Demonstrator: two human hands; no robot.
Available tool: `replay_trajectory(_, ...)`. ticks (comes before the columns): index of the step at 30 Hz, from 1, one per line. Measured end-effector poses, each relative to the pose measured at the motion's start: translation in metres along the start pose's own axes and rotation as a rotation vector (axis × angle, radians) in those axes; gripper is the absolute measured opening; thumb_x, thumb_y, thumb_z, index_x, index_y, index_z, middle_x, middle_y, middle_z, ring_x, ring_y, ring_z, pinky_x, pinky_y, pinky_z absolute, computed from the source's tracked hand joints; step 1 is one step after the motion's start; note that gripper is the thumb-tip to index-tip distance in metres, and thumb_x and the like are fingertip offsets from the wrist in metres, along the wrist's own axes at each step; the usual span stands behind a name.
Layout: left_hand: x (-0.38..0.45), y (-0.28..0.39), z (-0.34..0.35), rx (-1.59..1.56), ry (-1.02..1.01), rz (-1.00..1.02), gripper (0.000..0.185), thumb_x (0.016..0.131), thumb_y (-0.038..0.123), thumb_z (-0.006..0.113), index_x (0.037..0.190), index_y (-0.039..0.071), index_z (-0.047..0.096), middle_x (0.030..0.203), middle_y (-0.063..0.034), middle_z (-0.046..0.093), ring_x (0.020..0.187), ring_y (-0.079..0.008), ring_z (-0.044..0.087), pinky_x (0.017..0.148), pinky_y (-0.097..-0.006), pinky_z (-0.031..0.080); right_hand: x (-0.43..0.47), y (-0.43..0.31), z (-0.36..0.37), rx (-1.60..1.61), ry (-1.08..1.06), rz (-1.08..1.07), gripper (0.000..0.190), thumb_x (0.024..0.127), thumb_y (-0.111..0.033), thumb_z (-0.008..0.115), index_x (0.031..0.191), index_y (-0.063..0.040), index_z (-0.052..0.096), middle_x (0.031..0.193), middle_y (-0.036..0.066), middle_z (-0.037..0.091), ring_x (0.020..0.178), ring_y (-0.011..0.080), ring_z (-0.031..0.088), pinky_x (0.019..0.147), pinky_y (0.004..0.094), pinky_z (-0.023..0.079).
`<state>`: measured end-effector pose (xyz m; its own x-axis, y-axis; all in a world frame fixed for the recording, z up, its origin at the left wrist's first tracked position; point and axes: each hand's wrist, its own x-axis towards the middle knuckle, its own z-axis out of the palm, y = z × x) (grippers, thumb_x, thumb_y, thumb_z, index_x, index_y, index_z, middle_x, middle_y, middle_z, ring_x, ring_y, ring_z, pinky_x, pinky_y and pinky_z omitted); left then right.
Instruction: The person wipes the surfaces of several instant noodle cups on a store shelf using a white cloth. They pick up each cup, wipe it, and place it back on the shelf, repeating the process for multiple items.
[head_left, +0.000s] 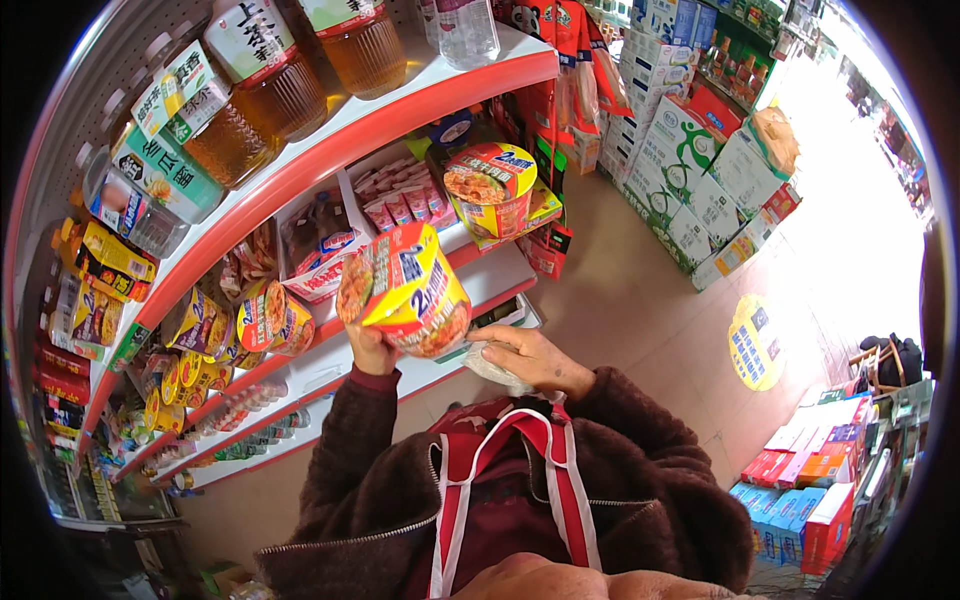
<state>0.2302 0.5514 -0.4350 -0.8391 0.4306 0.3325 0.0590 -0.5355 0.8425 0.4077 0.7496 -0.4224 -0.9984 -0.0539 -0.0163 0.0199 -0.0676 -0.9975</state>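
My left hand grips a red and yellow instant noodle cup from below, tilted in front of the shelves. Close to the cup's lower edge is my right hand, closed around a pale, crumpled cloth. Whether the cloth touches the cup cannot be told. A matching noodle cup stands at the right end of the middle shelf, and another cup sits farther left. Between them are a box of pink packets and a white box of dark packaged snacks.
Large tea bottles line the upper shelf, whose red front edge curves above my hands. Bagged goods hang at the shelf's end. Stacked milk cartons stand on the floor at right. Colourful boxes lie lower right.
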Motion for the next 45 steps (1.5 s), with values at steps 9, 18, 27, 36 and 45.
replay_trajectory(9, 0.092, -0.001, 0.008, -0.172, -0.164, 0.021, 0.111, 0.063, 0.059, 0.087, 0.141, -0.002, 0.037, 0.134, -0.0122, 0.055, 0.121, -0.0239, 0.057, 0.102, -0.0402, 0.048, -0.006, -0.012, -0.003, -0.041, 0.275, -0.006, 0.042, 0.100, -0.012, 0.053, 0.139, 0.000, 0.048, 0.122, 0.010, 0.062, 0.114, 0.0144, 0.056, 0.098, 0.0292, 0.044)
replay_trajectory(18, 0.130, -0.003, 0.019, -0.107, -0.288, 0.031, 0.126, 0.056, 0.062, 0.088, 0.148, 0.001, 0.029, 0.143, -0.0117, 0.047, 0.130, -0.0237, 0.050, 0.109, -0.0400, 0.043, 0.018, -0.018, -0.005, -0.235, 0.559, -0.059, 0.062, 0.096, -0.022, 0.063, 0.148, 0.000, 0.036, 0.098, 0.009, 0.064, 0.097, 0.0130, 0.059, 0.086, 0.0291, 0.048)
replay_trajectory(27, 0.183, -0.027, 0.001, 0.106, -0.089, 0.295, 0.074, 0.080, 0.039, 0.077, 0.133, -0.001, 0.046, 0.124, -0.0084, 0.056, 0.114, -0.0211, 0.057, 0.102, -0.0363, 0.044, 0.035, -0.033, -0.038, -0.301, 0.572, -0.171, 0.062, 0.095, -0.016, 0.061, 0.150, -0.003, 0.035, 0.101, 0.005, 0.063, 0.095, 0.0103, 0.056, 0.088, 0.0277, 0.046)
replay_trajectory(36, 0.215, -0.054, 0.047, 0.006, 0.026, 0.071, 0.044, 0.088, 0.009, 0.069, 0.127, 0.006, 0.048, 0.119, -0.0074, 0.058, 0.106, -0.0182, 0.060, 0.092, -0.0349, 0.052, 0.053, -0.046, -0.104, -0.405, 0.517, -0.208, 0.063, 0.095, -0.017, 0.061, 0.150, -0.002, 0.033, 0.116, 0.016, 0.066, 0.109, 0.0160, 0.061, 0.095, 0.0310, 0.046)
replay_trajectory(45, 0.208, -0.059, 0.090, 0.280, -0.019, 0.170, 0.059, 0.073, 0.008, 0.078, 0.123, 0.001, 0.048, 0.117, -0.0088, 0.058, 0.106, -0.0199, 0.058, 0.096, -0.0338, 0.047, 0.070, -0.045, -0.138, -0.263, 0.408, -0.198, 0.062, 0.098, -0.014, 0.056, 0.152, 0.000, 0.028, 0.135, 0.011, 0.053, 0.114, 0.0142, 0.055, 0.099, 0.0296, 0.043)
